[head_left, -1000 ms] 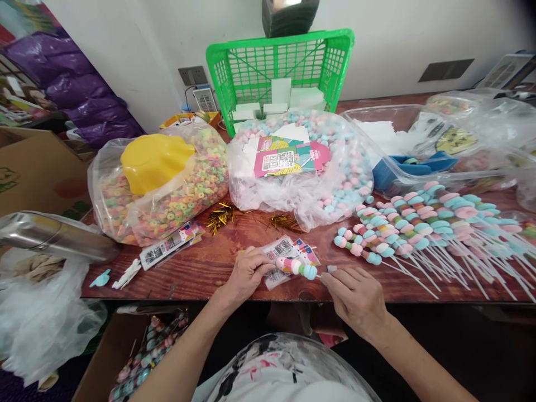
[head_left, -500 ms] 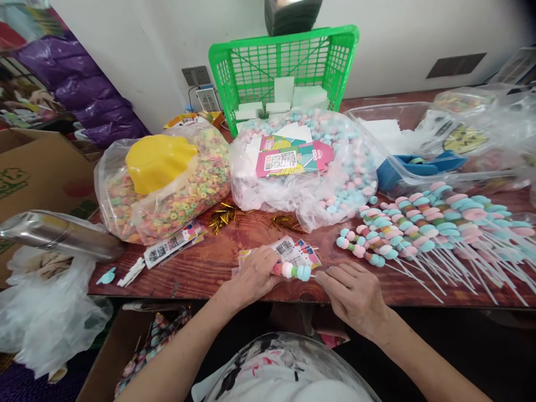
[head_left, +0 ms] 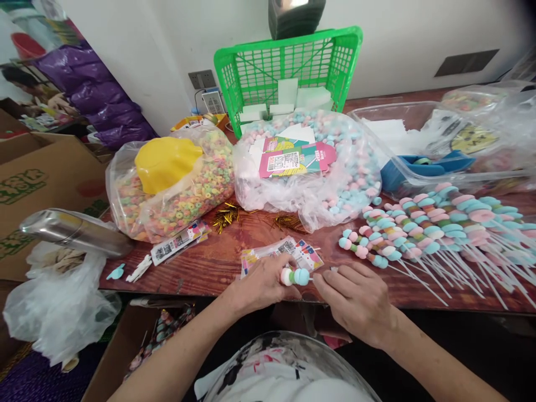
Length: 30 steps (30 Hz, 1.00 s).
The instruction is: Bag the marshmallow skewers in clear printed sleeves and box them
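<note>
My left hand (head_left: 262,282) is closed round the candy end of a candy skewer (head_left: 300,276). White, green and blue pieces show beyond its fingers; the rest is hidden in the hand. Just right of the candy, my right hand (head_left: 355,298) pinches the skewer's white stick, of which a short length shows between the hands. Beneath and behind my left hand lie printed plastic sleeves (head_left: 307,254) on the table. A pile of finished-looking candy skewers (head_left: 435,223), pink and blue with white sticks, lies to the right of my right hand.
Behind are a bag of ring candies (head_left: 209,178) with a yellow bowl (head_left: 167,162), a bag of pink and blue candies (head_left: 352,162), and a green basket (head_left: 288,50). A steel flask (head_left: 79,231) lies left; a clear tub (head_left: 419,173) with a blue scoop stands right.
My left hand has moved slightly along the skewer toward the right, covering more of the candy. My right hand stays on the stick. The whole view has shifted a little.
</note>
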Available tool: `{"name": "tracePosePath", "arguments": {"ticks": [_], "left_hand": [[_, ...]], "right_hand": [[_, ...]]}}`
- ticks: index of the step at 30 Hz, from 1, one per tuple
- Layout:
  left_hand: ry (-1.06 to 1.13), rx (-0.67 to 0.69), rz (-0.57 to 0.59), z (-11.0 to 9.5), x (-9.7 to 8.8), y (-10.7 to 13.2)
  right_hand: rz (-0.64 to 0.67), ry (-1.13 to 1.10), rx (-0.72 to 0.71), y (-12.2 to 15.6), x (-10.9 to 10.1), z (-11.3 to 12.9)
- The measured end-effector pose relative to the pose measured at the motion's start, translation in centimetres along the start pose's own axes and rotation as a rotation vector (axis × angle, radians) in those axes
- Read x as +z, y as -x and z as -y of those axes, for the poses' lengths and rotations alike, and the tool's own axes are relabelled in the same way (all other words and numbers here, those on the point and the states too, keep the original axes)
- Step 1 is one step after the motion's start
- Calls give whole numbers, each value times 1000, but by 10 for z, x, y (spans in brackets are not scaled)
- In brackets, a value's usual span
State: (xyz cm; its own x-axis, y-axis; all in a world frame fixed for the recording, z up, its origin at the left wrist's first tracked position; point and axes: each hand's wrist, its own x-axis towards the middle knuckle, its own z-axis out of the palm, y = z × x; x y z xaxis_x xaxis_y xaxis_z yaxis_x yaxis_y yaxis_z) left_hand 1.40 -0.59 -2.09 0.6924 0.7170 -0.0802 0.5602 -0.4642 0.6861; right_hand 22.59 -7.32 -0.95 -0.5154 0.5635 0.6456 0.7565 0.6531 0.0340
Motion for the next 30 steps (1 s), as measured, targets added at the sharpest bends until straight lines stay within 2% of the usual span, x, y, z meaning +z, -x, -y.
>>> {"name": "tracePosePath", "arguments": {"ticks": [3,6,9,11,14,16,19,26,30], "left_hand": [[-91,50,76,-6,-1,-2],[-238,135,79,-7,-2,-7],[-396,194,-23,-5,-9,-10],[-526,141,-86,-3,-16,-11],[-642,45,-20,3,-22,-10],[-603,46,57,8,-23,-9],[-449,75,83,10,-24,-5],[-18,152,244,-7,-31,1],[65,112,288,-9,-26,-4]], "right_hand": [[128,-61,13,1,3,-4],[234,-117,87,3,6,-6],[141,-107,219,9,8,-7],[49,-111,291,16,10,-5],[-23,-135,353,25,17,-1],[-57,-135,345,28,20,3],[-74,-60,244,28,17,0],[31,25,-20,20,-9,-19],[-3,10,-16,11,-10,-10]]}}
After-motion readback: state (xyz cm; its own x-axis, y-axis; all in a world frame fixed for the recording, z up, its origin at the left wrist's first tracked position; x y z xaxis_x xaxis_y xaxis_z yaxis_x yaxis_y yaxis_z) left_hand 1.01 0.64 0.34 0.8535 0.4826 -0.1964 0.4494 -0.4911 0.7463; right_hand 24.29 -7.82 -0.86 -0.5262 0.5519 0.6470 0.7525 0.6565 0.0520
